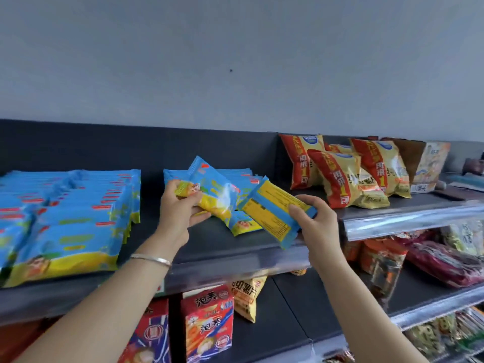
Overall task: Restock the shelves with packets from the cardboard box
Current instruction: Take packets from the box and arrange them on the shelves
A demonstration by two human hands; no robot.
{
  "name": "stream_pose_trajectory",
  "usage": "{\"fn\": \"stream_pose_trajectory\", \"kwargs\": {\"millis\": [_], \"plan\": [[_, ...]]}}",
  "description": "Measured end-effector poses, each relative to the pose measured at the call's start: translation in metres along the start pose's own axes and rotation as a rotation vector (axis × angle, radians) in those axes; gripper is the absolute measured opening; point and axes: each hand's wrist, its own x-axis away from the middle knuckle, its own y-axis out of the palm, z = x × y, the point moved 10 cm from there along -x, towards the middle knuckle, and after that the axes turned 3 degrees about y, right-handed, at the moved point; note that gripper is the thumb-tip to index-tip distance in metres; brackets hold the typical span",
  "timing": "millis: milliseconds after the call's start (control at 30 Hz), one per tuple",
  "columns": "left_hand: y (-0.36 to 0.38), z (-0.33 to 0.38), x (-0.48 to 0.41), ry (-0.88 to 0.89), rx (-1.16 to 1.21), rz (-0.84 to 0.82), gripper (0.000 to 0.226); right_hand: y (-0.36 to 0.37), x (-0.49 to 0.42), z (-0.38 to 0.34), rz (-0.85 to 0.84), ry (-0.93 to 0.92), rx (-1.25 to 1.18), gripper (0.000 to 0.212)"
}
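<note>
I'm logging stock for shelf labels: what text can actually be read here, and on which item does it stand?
"泡美": on the red box, printed twice.
"切薯片": on the yellow bag beside it.
"1": large numeral on the orange bags; their other print is blurred.
Blue packets, including the ones in the left hand and right hand: too blurred to read.

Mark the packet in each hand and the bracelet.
Left packet [210, 183]: head view, blue front face, above the left hand [178, 208].
Right packet [272, 208]: head view, yellow back panel, beside the right hand [320, 226].
Bracelet [152, 258]: head view, band across the left wrist.
</note>
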Motion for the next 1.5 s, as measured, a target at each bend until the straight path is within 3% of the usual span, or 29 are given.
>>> {"fn": "stream_pose_trajectory", "kwargs": {"millis": [233,333,400,533,800,967,1200,1300,1433,1500], "plan": [[-0.034,-0.024,-0.033,-0.092,-0.070,0.109,0.019,0.057,-0.008,-0.002,0.061,-0.020,0.134,0.017],[-0.040,-0.026,-0.039,-0.072,-0.224,0.088,0.023,0.069,-0.009,-0.009,0.078,-0.062,0.197,0.021],[-0.040,-0.022,-0.041,-0.031,-0.365,0.040,0.034,0.070,-0.011,-0.009,0.097,-0.070,0.205,0.021],[-0.032,-0.019,-0.041,0.052,-0.613,-0.120,0.081,0.064,-0.016,-0.007,0.137,-0.066,0.143,0.019],[-0.027,0.006,-0.041,0.316,-1.280,-0.075,0.110,0.062,-0.026,-0.010,0.134,-0.110,0.093,0.017],[-0.023,-0.004,-0.047,0.295,-1.594,-0.103,0.079,0.070,-0.033,-0.002,0.107,-0.107,0.092,0.017],[-0.021,-0.008,-0.052,0.293,-1.762,-0.059,0.084,0.069,-0.041,0.014,0.083,-0.044,-0.002,0.016],[-0.009,0.002,-0.047,0.426,-1.765,-0.081,0.085,0.072,-0.048,0.030,0.065,0.064,-0.121,0.017],[0.030,0.023,-0.025,0.817,-1.688,-0.138,0.074,0.080,-0.056,0.052,0.008,0.259,-0.290,0.016],[0.048,0.024,-0.017,0.919,-1.624,-0.213,0.071,0.086,-0.058,0.055,-0.051,0.345,-0.405,0.013]]}}
